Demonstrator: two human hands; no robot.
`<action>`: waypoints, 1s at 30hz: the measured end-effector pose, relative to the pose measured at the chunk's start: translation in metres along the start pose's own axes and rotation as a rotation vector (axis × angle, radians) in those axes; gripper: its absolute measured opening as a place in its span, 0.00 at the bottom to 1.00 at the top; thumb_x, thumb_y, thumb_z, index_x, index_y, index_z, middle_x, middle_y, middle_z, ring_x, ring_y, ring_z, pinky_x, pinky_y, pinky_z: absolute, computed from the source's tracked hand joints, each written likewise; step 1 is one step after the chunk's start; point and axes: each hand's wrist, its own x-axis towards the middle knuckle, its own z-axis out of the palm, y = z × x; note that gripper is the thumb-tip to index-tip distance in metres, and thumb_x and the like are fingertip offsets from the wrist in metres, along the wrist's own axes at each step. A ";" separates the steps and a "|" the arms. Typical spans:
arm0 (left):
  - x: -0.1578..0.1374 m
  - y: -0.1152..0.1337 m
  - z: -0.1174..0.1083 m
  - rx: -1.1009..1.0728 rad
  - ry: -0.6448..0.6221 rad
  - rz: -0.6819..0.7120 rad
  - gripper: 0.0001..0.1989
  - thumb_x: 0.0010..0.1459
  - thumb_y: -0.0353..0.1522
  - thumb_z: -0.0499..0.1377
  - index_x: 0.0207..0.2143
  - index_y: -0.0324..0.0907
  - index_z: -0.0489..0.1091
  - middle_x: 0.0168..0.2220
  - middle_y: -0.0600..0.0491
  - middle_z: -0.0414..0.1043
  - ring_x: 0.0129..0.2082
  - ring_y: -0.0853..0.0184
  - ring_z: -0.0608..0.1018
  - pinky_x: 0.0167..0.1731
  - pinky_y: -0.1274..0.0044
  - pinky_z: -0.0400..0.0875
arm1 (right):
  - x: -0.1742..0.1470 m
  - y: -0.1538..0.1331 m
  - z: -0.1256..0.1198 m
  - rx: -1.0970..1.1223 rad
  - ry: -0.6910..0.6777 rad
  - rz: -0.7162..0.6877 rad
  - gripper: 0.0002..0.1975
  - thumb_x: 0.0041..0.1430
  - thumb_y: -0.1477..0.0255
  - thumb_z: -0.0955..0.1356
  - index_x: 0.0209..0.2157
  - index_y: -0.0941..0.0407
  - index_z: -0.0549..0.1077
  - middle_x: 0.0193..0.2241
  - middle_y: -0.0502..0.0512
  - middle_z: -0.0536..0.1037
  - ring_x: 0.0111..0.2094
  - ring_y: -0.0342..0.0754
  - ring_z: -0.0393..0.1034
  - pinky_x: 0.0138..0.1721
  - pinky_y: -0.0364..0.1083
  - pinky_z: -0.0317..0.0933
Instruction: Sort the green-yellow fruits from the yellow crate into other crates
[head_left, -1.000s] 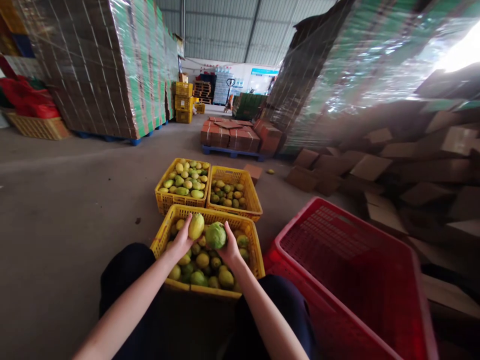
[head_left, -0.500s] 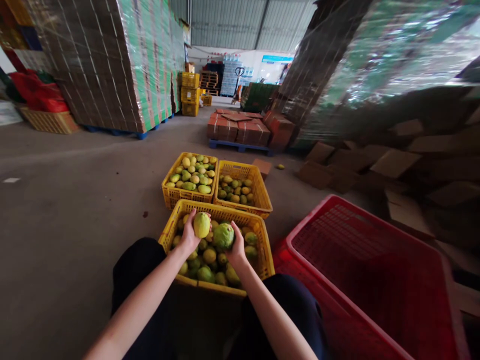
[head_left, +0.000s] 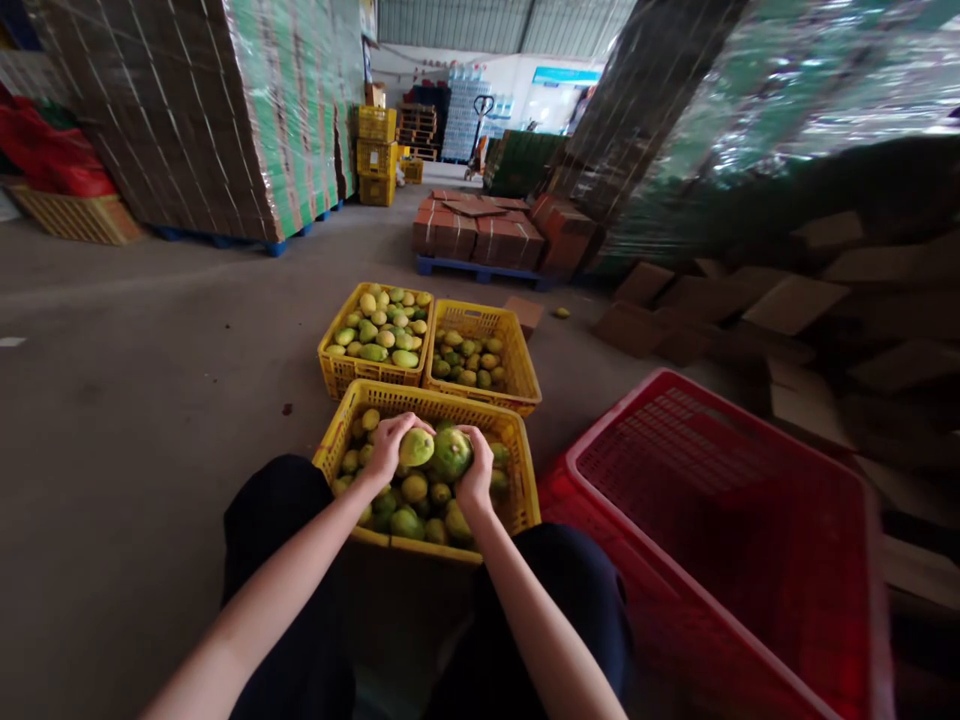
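My left hand (head_left: 391, 446) is closed round a yellow-green papaya (head_left: 417, 448), its fingers over the top and far side. My right hand (head_left: 475, 468) grips a larger, greener papaya (head_left: 451, 456) from its right side. The two fruits are side by side, close together, above the near yellow crate (head_left: 520, 430). That crate stands between my knees and holds many green and yellow papayas (head_left: 414, 488). My forearms and hands hide some of them.
Beyond it stand a fuller left yellow crate (head_left: 337, 378) and a partly filled right one (head_left: 529, 380). A large red crate (head_left: 720, 610) is at my right, by flattened cardboard (head_left: 795, 305). Farther off are cartons on a blue pallet (head_left: 480, 268) and wrapped stacks (head_left: 289, 130).
My hands have brought the two papayas closer together, and both fruits have turned in the grip. The view has tilted down slightly, so the surroundings sit shifted in the picture.
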 end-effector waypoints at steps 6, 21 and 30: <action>0.000 -0.004 -0.006 -0.112 0.133 -0.118 0.15 0.58 0.36 0.60 0.21 0.43 0.78 0.26 0.50 0.79 0.33 0.61 0.79 0.35 0.75 0.70 | -0.011 -0.005 0.013 -0.015 0.027 -0.031 0.12 0.56 0.61 0.66 0.24 0.52 0.74 0.26 0.48 0.74 0.33 0.48 0.65 0.39 0.44 0.61; 0.015 -0.006 -0.001 -0.617 0.268 -0.716 0.11 0.60 0.35 0.65 0.43 0.39 0.74 0.37 0.49 0.80 0.38 0.62 0.82 0.35 0.75 0.78 | 0.007 0.006 0.017 0.400 -0.049 0.636 0.13 0.47 0.67 0.76 0.34 0.53 0.73 0.29 0.49 0.82 0.37 0.52 0.79 0.34 0.48 0.75; 0.016 0.005 -0.008 -0.707 0.073 -0.741 0.18 0.66 0.43 0.55 0.41 0.39 0.76 0.27 0.48 0.78 0.23 0.66 0.76 0.24 0.76 0.72 | 0.020 0.004 0.012 0.436 0.010 0.652 0.12 0.56 0.59 0.72 0.34 0.53 0.76 0.26 0.51 0.82 0.37 0.55 0.80 0.35 0.50 0.76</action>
